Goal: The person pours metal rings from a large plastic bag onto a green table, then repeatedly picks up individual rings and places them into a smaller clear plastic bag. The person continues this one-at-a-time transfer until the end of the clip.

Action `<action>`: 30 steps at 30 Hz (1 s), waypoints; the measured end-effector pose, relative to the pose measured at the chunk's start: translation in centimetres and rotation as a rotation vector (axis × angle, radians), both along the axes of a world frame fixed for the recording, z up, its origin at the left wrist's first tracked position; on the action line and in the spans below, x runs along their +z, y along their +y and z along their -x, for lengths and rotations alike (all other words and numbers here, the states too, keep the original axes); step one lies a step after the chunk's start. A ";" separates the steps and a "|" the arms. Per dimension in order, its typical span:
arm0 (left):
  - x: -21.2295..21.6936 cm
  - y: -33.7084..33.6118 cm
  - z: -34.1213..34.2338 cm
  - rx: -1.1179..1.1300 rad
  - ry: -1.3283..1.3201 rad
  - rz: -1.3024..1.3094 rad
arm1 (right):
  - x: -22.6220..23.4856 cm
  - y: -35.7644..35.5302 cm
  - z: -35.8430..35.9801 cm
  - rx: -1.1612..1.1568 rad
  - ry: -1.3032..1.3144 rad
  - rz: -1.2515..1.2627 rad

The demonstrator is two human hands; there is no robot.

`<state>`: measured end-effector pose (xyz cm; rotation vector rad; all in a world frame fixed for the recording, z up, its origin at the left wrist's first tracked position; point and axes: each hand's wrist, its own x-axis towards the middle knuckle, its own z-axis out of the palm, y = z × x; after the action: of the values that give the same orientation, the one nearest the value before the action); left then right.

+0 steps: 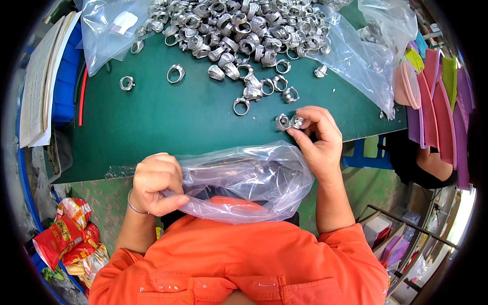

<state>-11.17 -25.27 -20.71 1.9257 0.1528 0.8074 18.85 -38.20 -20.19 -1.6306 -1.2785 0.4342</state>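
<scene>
Green table [168,132] is carrying a big heap of silvery metal clamps [244,30] at far centre, strays [176,73] lying nearer, clear plastic bags [109,30] sitting far left and right.

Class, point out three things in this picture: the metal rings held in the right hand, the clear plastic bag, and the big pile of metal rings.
metal rings [288,122], head view, on the held pair's middle.
clear plastic bag [249,178], head view, on its crinkled front.
pile of metal rings [244,30], head view, on the heap's centre.

Silver metal clamps [239,30] lie on a dark green table [168,122] beside a clear plastic bag [244,180].
</scene>
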 end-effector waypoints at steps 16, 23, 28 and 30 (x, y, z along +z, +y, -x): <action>0.0 0.0 0.2 -0.004 -0.019 0.049 | 1.1 -0.5 0.2 -0.017 -0.215 0.003; 0.0 0.0 0.1 0.007 -0.032 0.044 | 1.2 0.1 0.6 0.046 -0.151 -0.009; -0.2 -0.1 0.3 0.015 -0.027 0.035 | 0.9 2.0 -1.9 -0.203 -0.245 -0.066; -0.2 -0.1 0.2 0.019 -0.033 0.038 | 1.0 3.0 -2.6 -0.182 -0.299 -0.008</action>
<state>-11.39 -25.40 -20.88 1.8765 0.1651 0.8424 21.47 -35.22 -19.15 -1.8353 -1.3300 0.0746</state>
